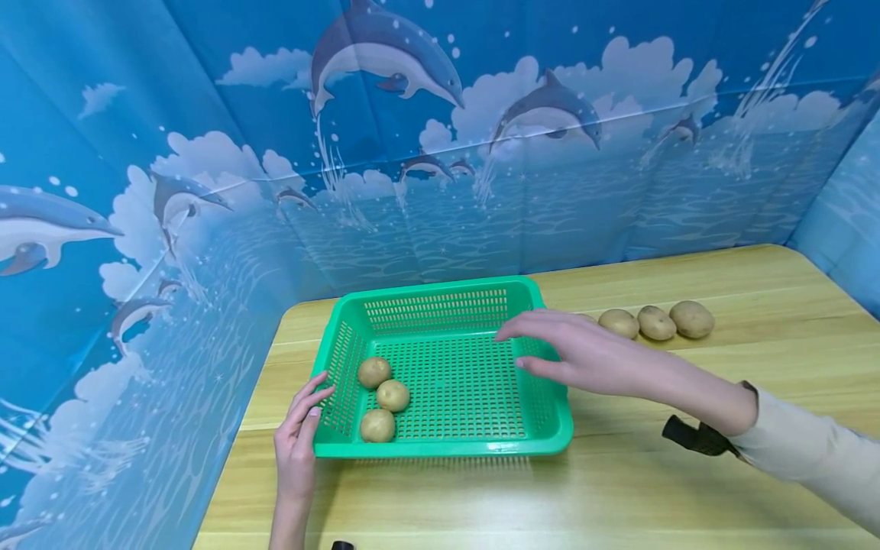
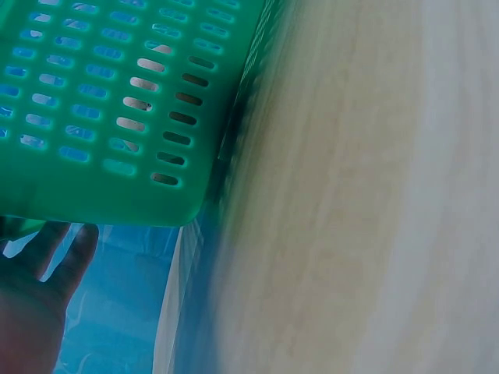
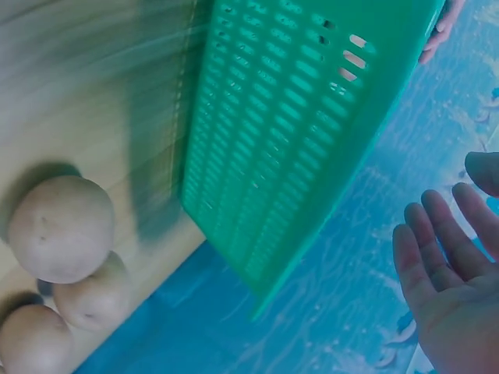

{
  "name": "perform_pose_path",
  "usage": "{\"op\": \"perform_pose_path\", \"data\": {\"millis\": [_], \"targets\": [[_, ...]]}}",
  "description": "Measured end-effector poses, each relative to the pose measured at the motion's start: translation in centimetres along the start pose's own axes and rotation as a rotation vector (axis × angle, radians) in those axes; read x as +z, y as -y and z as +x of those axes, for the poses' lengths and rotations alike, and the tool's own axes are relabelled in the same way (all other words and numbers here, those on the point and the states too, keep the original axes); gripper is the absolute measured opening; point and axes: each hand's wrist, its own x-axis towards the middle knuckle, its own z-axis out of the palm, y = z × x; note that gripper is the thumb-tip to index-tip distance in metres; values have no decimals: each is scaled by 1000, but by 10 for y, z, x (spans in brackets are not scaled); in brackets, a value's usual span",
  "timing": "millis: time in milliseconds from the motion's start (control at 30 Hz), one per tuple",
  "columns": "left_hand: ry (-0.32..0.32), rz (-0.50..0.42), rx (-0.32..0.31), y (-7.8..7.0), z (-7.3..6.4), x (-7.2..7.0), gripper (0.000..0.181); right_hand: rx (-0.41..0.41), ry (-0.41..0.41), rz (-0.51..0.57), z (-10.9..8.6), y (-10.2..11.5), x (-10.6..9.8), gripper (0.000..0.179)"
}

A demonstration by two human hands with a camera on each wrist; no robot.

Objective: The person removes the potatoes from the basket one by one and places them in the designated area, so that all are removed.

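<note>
A green plastic basket (image 1: pixel 447 451) with slotted walls stands on the table. Three potatoes (image 1: pixel 393 396) lie inside it, near its left wall. My left hand (image 1: pixel 297 439) holds the basket's left rim near the front corner, fingers over the edge and thumb on the outer side. Above the right rim hovers my right hand (image 1: pixel 560 347), fingers extended and thumb apart, with nothing in it; the right wrist view also shows its spread fingers (image 3: pixel 440 241). On the table beyond this hand sits a row of several potatoes (image 1: pixel 656 323), one partly hidden behind the hand.
The wooden table (image 1: pixel 687 473) has a rounded far right corner. A blue curtain printed with dolphins (image 1: pixel 412 214) hangs behind the table and along its sides. A small black object (image 1: pixel 342 545) shows at the bottom edge of the head view.
</note>
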Motion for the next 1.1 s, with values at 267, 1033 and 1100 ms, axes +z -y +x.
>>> {"op": "perform_pose_path", "data": {"millis": [267, 1033, 1100], "targets": [[0, 5, -7, 0, 0, 1, 30, -53, 91, -45, 14, 7, -2, 36], [-11, 0, 10, 1, 1, 0, 30, -54, 492, -66, 81, 21, -10, 46], [-10, 5, 9, 1, 1, 0, 30, -30, 525, -69, 87, 22, -11, 46]]}}
